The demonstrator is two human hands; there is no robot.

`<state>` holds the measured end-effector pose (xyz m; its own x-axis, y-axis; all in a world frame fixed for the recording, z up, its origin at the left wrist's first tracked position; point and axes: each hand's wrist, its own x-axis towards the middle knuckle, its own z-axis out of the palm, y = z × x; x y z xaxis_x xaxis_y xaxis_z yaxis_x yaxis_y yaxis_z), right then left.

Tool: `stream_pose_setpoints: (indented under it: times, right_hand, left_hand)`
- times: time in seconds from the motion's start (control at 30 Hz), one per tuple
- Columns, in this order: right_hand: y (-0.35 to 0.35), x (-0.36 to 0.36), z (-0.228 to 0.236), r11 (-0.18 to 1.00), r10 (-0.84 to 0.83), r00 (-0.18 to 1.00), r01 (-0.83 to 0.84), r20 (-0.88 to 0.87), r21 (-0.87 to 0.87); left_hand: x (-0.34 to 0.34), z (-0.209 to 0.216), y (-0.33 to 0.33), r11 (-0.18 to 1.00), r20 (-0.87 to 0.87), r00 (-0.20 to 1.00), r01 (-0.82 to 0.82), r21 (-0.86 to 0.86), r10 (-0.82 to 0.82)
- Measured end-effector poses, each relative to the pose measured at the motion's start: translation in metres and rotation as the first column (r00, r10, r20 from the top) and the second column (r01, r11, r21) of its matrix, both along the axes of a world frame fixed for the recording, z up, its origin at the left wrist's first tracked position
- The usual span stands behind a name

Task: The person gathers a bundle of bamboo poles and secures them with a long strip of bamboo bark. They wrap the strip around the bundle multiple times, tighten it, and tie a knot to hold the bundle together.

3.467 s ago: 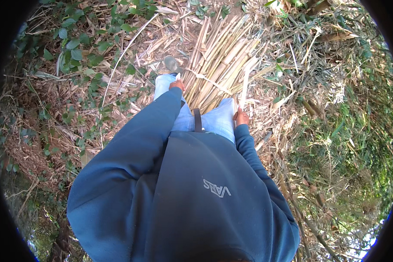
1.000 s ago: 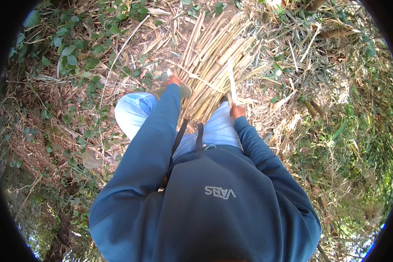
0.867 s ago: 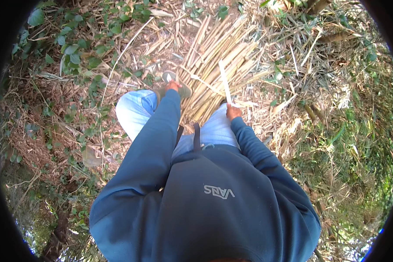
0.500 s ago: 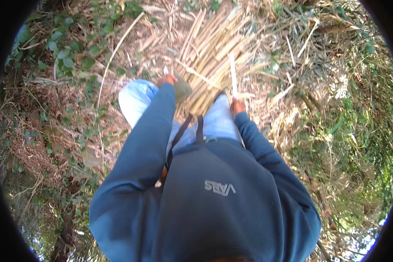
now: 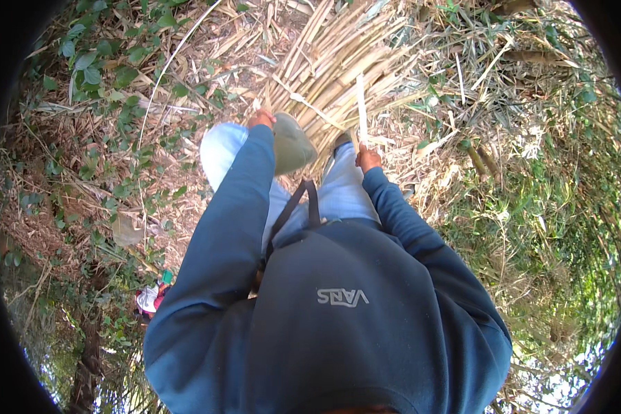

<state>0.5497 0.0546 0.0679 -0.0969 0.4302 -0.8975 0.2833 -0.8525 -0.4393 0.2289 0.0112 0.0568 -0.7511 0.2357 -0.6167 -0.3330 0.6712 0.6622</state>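
My left hand (image 5: 261, 119) is closed beside my bent left knee; what is in its fingers, if anything, is too small to make out. Against that hand, on its right, is a smooth olive-green rounded thing (image 5: 294, 146) whose kind I cannot tell. My right hand (image 5: 368, 159), over my right shin, grips the lower end of a long flat pale blade (image 5: 361, 103), machete-like, pointing away from me. Beyond both hands a fanned pile of split yellowish canes (image 5: 338, 65) lies on the ground, with one pale strip (image 5: 310, 109) across it.
Dry leaves and chips cover the ground. Green leafy plants (image 5: 103, 69) grow on the left, grass and brush (image 5: 524, 207) on the right. A long thin stem (image 5: 160, 76) runs along the left. A small white and pink figure (image 5: 148, 300), seemingly a person, shows beside my left sleeve.
The olive-green thing has shifted nearer and looks larger. My right hand and the blade have moved slightly left. The white and pink figure has come into view at lower left.
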Motion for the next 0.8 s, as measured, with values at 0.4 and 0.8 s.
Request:
stream_pose_setpoints:
  times: [0.4, 0.8]
  right_hand:
    - [0.022, -0.008, -0.009, 0.922, 0.347, 0.936, -0.352, 0.056, 0.165]
    - [0.029, -0.003, -0.026, 0.956, 0.277, 0.961, -0.276, -0.002, 0.099]
  left_hand:
    - [-0.021, 0.006, -0.006, 0.986, -0.034, 0.985, 0.167, 0.012, -0.167]
    - [0.0, 0.036, 0.029, 0.937, -0.036, 0.962, 0.255, -0.239, -0.271]
